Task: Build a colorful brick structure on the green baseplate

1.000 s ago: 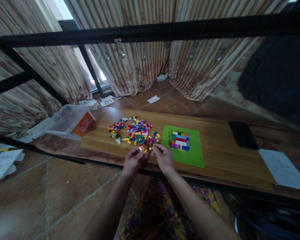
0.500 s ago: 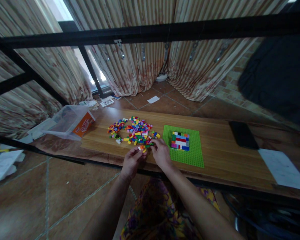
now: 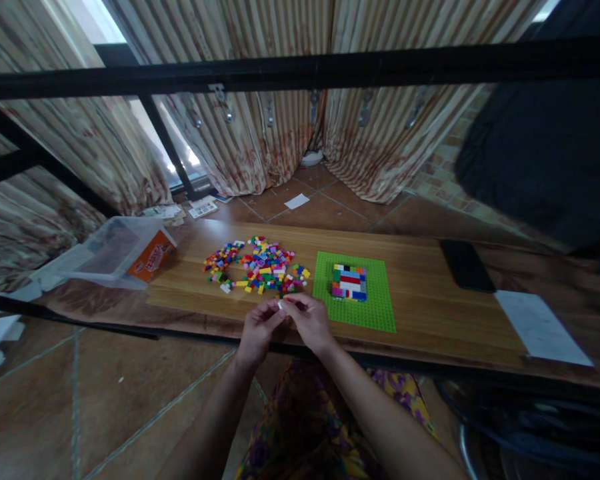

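L hand & R hand together, both pinching white brick btwn them

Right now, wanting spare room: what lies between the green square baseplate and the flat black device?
In the head view, only bare wooden tabletop separates the green baseplate from the black device.

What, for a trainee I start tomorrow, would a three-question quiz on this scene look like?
1. True or false: the multicoloured brick panel stands on the green baseplate.
2. The loose brick pile lies on which side of the baseplate? A the person's left; B the person's right; C on top of it.
3. Fill in: the small piece pinched between the left hand and right hand is ___.
Key: 1 true; 2 A; 3 white.
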Available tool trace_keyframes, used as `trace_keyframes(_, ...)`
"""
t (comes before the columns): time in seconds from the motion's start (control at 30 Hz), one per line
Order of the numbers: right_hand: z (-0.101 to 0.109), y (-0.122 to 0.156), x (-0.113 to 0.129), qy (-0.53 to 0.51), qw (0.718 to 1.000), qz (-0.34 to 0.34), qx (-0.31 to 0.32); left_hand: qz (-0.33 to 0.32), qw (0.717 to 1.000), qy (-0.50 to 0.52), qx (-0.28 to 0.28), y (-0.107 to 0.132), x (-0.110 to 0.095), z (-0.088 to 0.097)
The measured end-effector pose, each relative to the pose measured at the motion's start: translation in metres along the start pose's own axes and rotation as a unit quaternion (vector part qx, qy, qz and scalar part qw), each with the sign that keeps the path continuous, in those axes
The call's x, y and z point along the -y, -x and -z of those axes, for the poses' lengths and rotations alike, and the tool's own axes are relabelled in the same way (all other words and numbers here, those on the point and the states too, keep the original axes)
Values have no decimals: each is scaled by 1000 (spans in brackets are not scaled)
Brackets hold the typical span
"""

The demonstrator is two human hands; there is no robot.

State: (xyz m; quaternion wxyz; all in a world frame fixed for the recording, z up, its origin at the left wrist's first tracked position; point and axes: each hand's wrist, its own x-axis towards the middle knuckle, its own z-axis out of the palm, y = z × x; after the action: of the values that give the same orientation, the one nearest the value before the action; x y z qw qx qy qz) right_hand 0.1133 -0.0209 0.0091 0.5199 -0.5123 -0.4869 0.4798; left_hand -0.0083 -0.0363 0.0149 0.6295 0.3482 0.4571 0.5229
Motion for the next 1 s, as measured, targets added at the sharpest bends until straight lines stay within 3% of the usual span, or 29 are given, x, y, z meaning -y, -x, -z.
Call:
trace_keyframes(0.27,0,1,-3,-89,992,-90,7,40,999,36,3,3,-1,-1)
trace_keyframes(0.33,1,0,-6,-76,994,-84,8,51,997,60,-12,2,0,0)
trace_keyframes(0.47,7,-4,-8,93,995,15,-37,46,992,92,-68,-2,2,3)
trace_keyframes(0.6,14,-9,-6,282,953,106,-26,32,992,75,-97,-4,2,7)
trace_keyframes(0.77,14,-10,-3,361,922,141,-6,19,994,54,-92,-2,2,9)
trace_keyframes(0.9,12,-5,3,298,946,129,-8,6,996,44,-79,-1,3,8)
trace_keyframes(1.0,10,1,7,196,977,76,28,8,997,51,-54,1,3,6)
